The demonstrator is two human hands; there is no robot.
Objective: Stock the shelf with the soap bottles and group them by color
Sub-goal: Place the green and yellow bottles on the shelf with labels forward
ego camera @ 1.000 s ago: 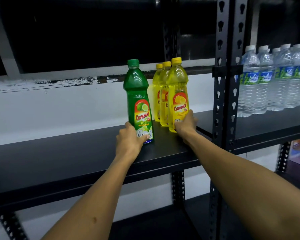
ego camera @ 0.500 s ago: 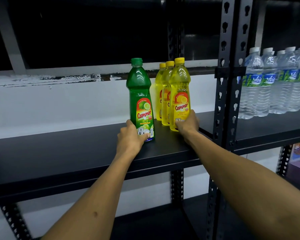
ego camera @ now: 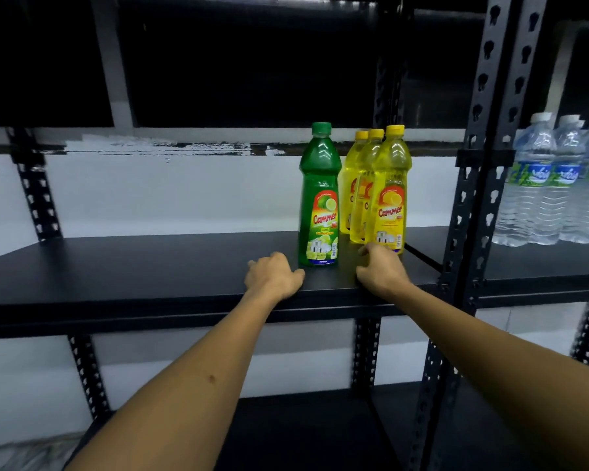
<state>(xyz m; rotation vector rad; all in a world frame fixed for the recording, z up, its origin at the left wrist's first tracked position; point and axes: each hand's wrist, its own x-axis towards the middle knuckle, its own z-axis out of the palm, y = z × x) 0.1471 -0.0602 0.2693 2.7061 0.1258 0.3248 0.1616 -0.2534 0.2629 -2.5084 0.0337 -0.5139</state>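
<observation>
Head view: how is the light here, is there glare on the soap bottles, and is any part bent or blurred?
Head view: light is dim, the upper shelf space nearly black; white glare streaks sit on the shoulders of the green soap bottle and the front yellow soap bottle; the wide lens bows the right rack upright; the water bottles at the edge look soft and smeared.

A black shelf spans the left bay of a dark metal rack. Toward its right end a green soap bottle stands upright, and just to its right three yellow soap bottles stand upright in a tight row running front to back. The left hand and right hand rest on the shelf's front part. On the neighbouring shelf to the right stand clear water bottles.
</observation>
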